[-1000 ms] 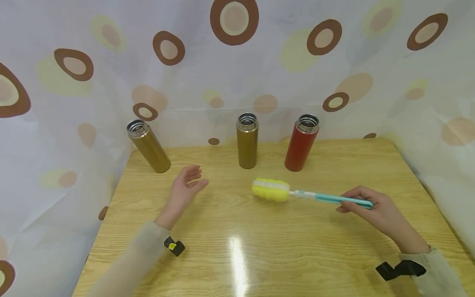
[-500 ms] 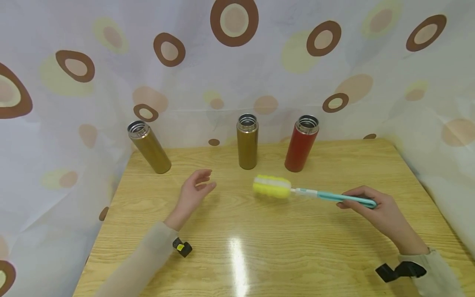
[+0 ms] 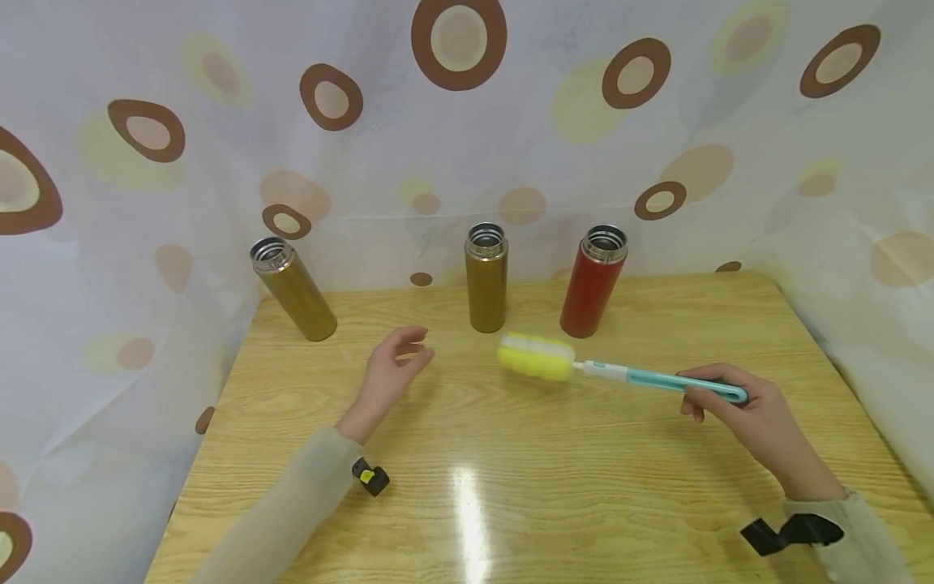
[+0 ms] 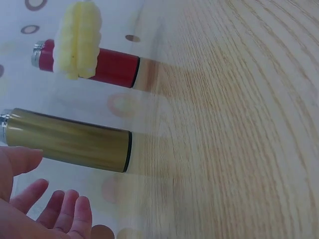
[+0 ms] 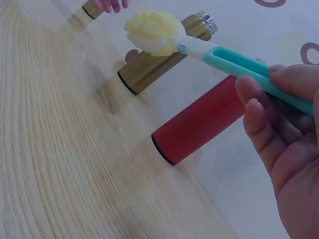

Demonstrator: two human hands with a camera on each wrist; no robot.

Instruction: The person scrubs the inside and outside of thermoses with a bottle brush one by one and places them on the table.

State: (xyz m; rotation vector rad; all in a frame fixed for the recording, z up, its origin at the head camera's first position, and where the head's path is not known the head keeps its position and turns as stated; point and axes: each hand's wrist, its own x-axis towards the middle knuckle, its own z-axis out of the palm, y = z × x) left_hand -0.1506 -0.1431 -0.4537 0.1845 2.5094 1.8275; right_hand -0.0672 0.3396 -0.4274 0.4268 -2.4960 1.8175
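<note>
My right hand [image 3: 751, 418] pinches the teal handle of a bottle brush [image 3: 536, 357] between thumb and fingers. Its yellow-and-white sponge head points left and is held above the table, in front of the middle and red bottles. My left hand [image 3: 390, 373] hovers over the table with loosely bent fingers and holds nothing. It is nearest to the middle gold bottle [image 3: 486, 284], which stands upright and lidless. To the right stands a lidless red bottle [image 3: 591, 284]; in the left wrist view the sponge covers part of that red bottle [image 4: 117, 67].
Another lidless gold bottle [image 3: 297, 292] stands at the table's back left. Behind the wooden table [image 3: 584, 495] hangs a white curtain [image 3: 394, 162] with brown rings and ovals, and it continues along both sides. Small black cameras sit on both wrists.
My left hand has moved right and slightly away from me, closer to the middle gold bottle. The brush head has risen a little and shifted slightly right. The bottles have stayed put.
</note>
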